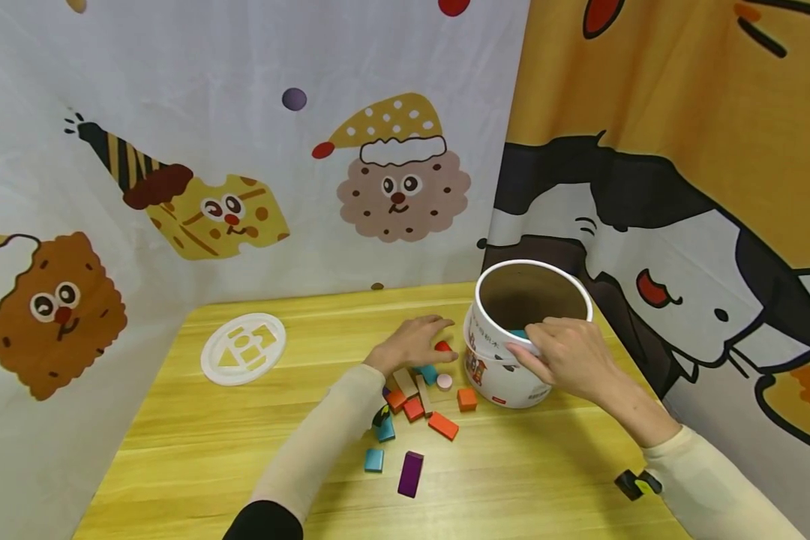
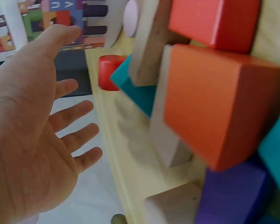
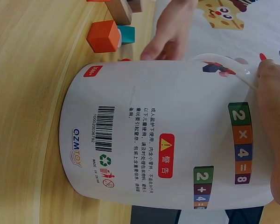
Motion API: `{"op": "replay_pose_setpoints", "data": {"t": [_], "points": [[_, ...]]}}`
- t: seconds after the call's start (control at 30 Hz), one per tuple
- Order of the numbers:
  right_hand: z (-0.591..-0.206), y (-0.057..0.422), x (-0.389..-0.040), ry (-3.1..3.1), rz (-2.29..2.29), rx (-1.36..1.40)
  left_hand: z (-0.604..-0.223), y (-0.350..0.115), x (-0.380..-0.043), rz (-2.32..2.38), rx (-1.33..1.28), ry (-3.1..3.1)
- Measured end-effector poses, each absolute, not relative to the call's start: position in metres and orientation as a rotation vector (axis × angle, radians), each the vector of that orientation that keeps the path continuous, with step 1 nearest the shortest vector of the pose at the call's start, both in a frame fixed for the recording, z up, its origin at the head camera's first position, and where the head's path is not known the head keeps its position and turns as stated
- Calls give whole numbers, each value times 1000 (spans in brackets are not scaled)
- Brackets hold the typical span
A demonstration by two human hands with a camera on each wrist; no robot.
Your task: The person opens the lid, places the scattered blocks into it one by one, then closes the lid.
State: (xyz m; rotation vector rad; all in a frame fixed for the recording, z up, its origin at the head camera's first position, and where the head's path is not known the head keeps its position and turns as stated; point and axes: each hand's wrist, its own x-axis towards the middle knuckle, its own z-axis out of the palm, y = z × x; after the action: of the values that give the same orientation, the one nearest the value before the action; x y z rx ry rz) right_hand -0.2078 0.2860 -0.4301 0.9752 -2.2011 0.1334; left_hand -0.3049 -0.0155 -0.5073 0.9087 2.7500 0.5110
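Note:
My right hand (image 1: 570, 356) grips the near rim of a white printed bucket (image 1: 496, 381), its fingers over the edge and the thumb outside. The bucket stands slightly tilted on the table; a blue piece (image 1: 518, 333) shows just inside its rim. To its left, my left hand (image 1: 412, 346) reaches over a pile of wooden blocks, fingers loosely spread with nothing in them. By its fingertips is a red cylinder block (image 2: 111, 72). An orange block (image 2: 205, 102), a teal block (image 2: 139, 91) and plain wood blocks (image 1: 405, 383) lie beneath and beside this hand.
A white lid with shape cutouts (image 1: 274, 361) lies on the back left of the table (image 1: 175, 450). A purple block (image 1: 410, 474), a light blue block (image 1: 374, 460) and an orange-red block (image 1: 443, 426) lie nearer the front. Printed curtains (image 1: 243, 150) hang behind and right.

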Motion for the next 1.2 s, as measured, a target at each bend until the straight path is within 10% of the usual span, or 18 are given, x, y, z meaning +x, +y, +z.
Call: {"op": "replay_pose_setpoints", "data": {"t": [1.2], "points": [[-429, 285, -206, -2188, 109, 966, -519, -12, -304, 574, 974, 2800]]}}
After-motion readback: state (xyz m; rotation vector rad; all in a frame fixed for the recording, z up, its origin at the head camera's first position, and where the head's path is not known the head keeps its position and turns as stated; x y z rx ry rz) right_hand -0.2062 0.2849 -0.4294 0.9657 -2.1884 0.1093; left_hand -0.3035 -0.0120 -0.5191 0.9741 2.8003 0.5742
